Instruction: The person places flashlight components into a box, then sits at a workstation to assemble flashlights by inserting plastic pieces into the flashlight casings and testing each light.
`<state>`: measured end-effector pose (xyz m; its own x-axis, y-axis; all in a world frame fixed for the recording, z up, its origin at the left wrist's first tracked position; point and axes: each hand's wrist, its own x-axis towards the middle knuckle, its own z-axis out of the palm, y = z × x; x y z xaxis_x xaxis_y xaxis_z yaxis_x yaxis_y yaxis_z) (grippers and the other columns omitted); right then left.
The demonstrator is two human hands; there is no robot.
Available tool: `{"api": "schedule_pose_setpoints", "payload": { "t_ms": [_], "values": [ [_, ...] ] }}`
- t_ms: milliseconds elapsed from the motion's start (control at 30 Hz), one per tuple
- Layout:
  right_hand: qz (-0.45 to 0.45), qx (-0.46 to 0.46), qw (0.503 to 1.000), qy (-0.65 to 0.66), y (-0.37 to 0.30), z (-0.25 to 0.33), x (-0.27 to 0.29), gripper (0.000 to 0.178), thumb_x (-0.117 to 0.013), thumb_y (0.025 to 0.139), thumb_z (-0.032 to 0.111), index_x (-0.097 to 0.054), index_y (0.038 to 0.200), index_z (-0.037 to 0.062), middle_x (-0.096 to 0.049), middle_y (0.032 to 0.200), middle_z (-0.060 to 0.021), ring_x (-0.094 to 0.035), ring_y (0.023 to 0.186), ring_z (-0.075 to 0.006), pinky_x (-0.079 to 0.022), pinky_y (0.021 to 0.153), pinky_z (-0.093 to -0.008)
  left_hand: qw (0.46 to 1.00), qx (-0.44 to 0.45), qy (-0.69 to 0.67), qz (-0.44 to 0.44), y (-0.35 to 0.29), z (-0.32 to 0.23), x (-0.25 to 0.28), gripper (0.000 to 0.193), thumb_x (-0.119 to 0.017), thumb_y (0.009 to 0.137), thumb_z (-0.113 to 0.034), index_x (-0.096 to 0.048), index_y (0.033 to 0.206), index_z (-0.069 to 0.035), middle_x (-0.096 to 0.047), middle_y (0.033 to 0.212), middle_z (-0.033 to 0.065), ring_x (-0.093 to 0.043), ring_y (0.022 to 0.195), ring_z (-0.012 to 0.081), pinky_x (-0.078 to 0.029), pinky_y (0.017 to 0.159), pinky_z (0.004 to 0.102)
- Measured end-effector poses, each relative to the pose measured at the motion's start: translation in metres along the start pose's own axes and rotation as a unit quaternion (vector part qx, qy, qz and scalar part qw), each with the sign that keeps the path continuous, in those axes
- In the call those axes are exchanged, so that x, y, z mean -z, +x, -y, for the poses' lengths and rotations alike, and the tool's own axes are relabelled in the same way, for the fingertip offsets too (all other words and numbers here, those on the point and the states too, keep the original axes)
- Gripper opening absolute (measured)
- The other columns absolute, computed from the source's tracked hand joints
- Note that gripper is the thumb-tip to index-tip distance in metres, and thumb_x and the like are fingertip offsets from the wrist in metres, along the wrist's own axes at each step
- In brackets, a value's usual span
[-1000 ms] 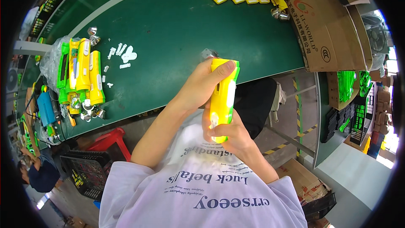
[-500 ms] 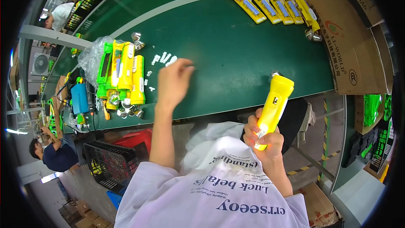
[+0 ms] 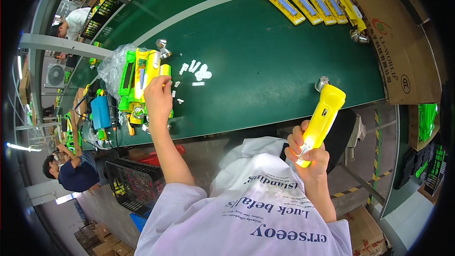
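Observation:
On the right, my right hand [image 3: 310,154] is closed round the lower end of a yellow flashlight [image 3: 324,116], held tilted in front of the table edge. A silver reflector [image 3: 322,84] shows at its far end. At the left, my left hand [image 3: 159,97] has its fingers curled over the rightmost yellow flashlight [image 3: 165,69] of a pile, hiding most of it. Beside it in the pile lie another yellow flashlight [image 3: 150,66] and a green housing [image 3: 127,78]. Small white plastic parts [image 3: 203,72] are scattered to the right of that hand.
Open yellow flashlight halves [image 3: 286,5] with circuit boards and blue cells lie in a row at the far right, beside a cardboard box [image 3: 379,47]. A clear plastic bag [image 3: 113,71] and a blue box-shaped thing [image 3: 100,112] are at the left. Below stands a black crate [image 3: 135,185].
My left hand has moved left from the white parts to the flashlight pile. The right hand still holds its flashlight; the whole view has shifted slightly.

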<state>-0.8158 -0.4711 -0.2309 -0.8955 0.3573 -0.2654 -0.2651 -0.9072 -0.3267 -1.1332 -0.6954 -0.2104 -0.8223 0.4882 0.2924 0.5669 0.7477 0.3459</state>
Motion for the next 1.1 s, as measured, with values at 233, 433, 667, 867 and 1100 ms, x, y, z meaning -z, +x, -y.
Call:
{"api": "schedule_pose_setpoints", "payload": {
  "t_ms": [233,433,667,867,1100],
  "values": [
    [-0.015,-0.011,1.000,-0.003,-0.001,0.000,-0.002,0.057,-0.052,0.055,-0.003,-0.049,0.110,0.0096,-0.047,0.080,-0.0053,-0.047,0.066,-0.0164,-0.039,0.053,-0.0306,0.989,-0.045,0.129,0.050,-0.004,-0.001,-0.011,0.012,-0.063,0.083,-0.002,-0.068,0.094,0.000,-0.066,0.089,0.0180,-0.063,0.086,0.0375,-0.050,0.076,0.0459],
    [0.021,-0.021,0.999,0.020,-0.001,-0.004,-0.002,0.061,-0.057,0.056,-0.003,-0.048,0.115,0.0078,-0.046,0.082,-0.0061,-0.047,0.068,-0.0165,-0.041,0.053,-0.0294,0.982,-0.049,0.167,0.079,0.005,-0.010,-0.021,0.003,-0.063,0.084,-0.005,-0.064,0.083,-0.002,-0.065,0.082,0.0152,-0.063,0.080,0.0319,-0.050,0.069,0.0412],
    [0.095,-0.071,0.992,0.031,0.000,-0.006,-0.001,0.061,-0.058,0.054,-0.007,-0.045,0.112,0.0073,-0.048,0.082,-0.0077,-0.049,0.068,-0.0181,-0.040,0.052,-0.0302,0.806,0.021,-0.542,0.236,-0.050,-0.168,-0.018,0.008,-0.062,0.090,0.001,-0.060,0.097,-0.001,-0.060,0.088,0.0011,-0.057,0.080,0.0072,-0.047,0.074,0.0221],
    [0.140,-0.097,0.985,0.025,-0.001,-0.005,-0.005,0.051,-0.062,0.056,-0.007,-0.048,0.103,0.0045,-0.052,0.078,-0.0072,-0.053,0.061,-0.0173,-0.042,0.051,-0.0299,0.725,-0.079,-0.623,0.282,-0.055,-0.218,-0.031,0.006,-0.065,0.085,0.002,-0.064,0.091,0.001,-0.062,0.086,0.0052,-0.059,0.068,0.0094,-0.047,0.064,0.0223],
    [0.143,-0.092,0.985,-0.023,-0.005,0.001,-0.005,0.041,-0.062,0.053,-0.004,-0.050,0.092,0.0025,-0.051,0.073,-0.0066,-0.054,0.058,-0.0162,-0.042,0.051,-0.0289,0.746,-0.110,-0.585,0.299,-0.051,-0.228,-0.029,0.009,-0.070,0.083,0.001,-0.065,0.091,0.001,-0.059,0.084,0.0045,-0.053,0.066,0.0080,-0.042,0.060,0.0211]
  ]
}}
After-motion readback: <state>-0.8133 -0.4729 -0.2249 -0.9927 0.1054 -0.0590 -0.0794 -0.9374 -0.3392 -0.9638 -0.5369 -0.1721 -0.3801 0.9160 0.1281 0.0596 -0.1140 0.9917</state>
